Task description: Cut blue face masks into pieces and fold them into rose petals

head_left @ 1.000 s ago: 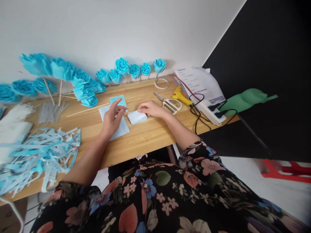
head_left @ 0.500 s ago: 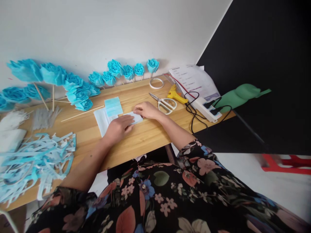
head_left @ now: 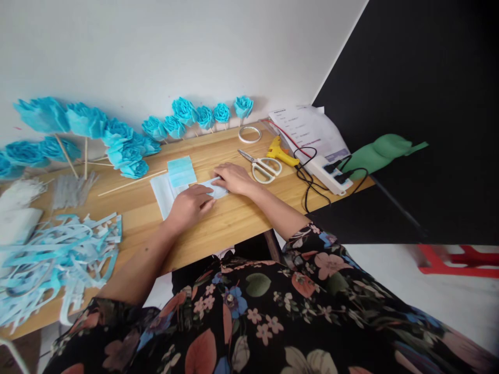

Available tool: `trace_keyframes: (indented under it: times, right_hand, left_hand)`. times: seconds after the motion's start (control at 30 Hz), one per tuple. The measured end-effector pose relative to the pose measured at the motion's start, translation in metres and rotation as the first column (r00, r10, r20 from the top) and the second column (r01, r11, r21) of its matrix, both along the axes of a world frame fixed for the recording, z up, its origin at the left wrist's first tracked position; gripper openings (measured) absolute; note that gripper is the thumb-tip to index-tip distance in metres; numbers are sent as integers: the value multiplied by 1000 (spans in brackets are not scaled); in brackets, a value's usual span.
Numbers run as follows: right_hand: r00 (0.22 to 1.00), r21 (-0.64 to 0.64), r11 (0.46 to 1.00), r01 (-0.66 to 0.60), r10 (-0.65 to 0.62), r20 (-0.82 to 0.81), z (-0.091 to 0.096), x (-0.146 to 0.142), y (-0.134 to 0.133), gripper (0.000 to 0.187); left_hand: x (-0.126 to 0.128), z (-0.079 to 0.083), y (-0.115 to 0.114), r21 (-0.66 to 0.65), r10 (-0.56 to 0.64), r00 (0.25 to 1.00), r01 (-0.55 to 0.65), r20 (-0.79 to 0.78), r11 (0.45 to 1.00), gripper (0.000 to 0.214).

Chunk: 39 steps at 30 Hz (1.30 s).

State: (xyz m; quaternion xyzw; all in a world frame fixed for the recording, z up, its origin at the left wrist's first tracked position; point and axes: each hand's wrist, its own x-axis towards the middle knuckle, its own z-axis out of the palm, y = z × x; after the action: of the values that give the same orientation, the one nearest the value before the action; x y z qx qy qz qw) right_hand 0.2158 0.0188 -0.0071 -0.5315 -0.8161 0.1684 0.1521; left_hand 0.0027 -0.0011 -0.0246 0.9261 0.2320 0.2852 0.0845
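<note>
Pressing down at the middle of the table [head_left: 226, 224], as the head view shows it, the left hand [head_left: 190, 206] lies palm down with its fingers stretched over the near left part of a small folded sheet [head_left: 209, 186], its thumb apart from them. The right hand [head_left: 235, 179] bends over the sheet's right end; whether its fingers pinch an edge or only rest there, I cannot tell. The fingertips of the two hands are close together, and it is unclear whether they touch. A second ago the left hand was raised over the flat pieces to the left, and the sheet showed whiter and more of it lay bare; half a second ago that hand had already come down. Since then the left has hardly moved, while the right hand's grip on the end looks a little changed and the visible strip looks narrower. That suggests a fold being held or turned, with the left hand steadying; the hands hide too much to be sure. Just left of the sheet, a blue square [head_left: 181, 171] lies partly over a pale sheet [head_left: 160, 194]. Scissors [head_left: 266, 171] and a glue gun [head_left: 281, 152] lie to the right, beyond reach of the fingers as placed. Blue flowers [head_left: 184, 110] line the far side, and cut strips [head_left: 64, 257] are heaped at the near left.
</note>
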Motion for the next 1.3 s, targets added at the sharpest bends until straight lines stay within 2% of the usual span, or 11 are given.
trace_keyframes:
  times: [0.1,0.2,0.33,0.47,0.6,0.67,0.73,0.83,1.0,1.17,1.3]
  right_hand:
    - [998,57,997,-52,54,-25,0,0,-3,13]
    - [997,109,992,-68,73,-39,0,0,-6,13]
    - [993,173,979,-106,114,-39,-3,-5,-7,13]
    - [944,198,960,-198,241,-224,-5,-9,-8,13]
    - [752,38,990,-133,126,-647,-6,-8,-7,34]
    - [640,-87,982,-166,40,-768,-6,-8,-5,59]
    - [598,-172,961,-217,-9,-801,-6,-8,-4,81]
    - [607,-211,966,-152,-77,-791,-6,-11,-3,82]
    - [626,-107,988,110,-153,-765,-4,-3,2,24]
    - [754,-34,988,149,-135,-643,-4,13,7,16]
    - [860,-89,993,80,-114,-498,-10,11,7,14]
  left_hand:
    - [-2,0,1,-37,43,998,-41,48,998,29]
    - [-4,-1,4,-50,179,976,-174,125,983,25]
    - [-4,-9,11,-17,257,960,-257,108,966,39]
    - [-2,-13,13,-173,335,941,-323,48,931,41]
    - [2,-5,9,-480,488,850,-350,198,804,45]
    - [6,1,8,-649,553,779,-261,295,715,52]
    - [12,5,10,-758,603,701,-136,381,638,55]
    - [23,10,16,-799,646,596,-11,477,601,53]
    - [39,14,26,-761,629,541,33,558,647,48]
    - [33,1,35,-684,580,663,-137,474,717,56]
    - [24,-10,36,-656,570,758,-259,316,709,66]
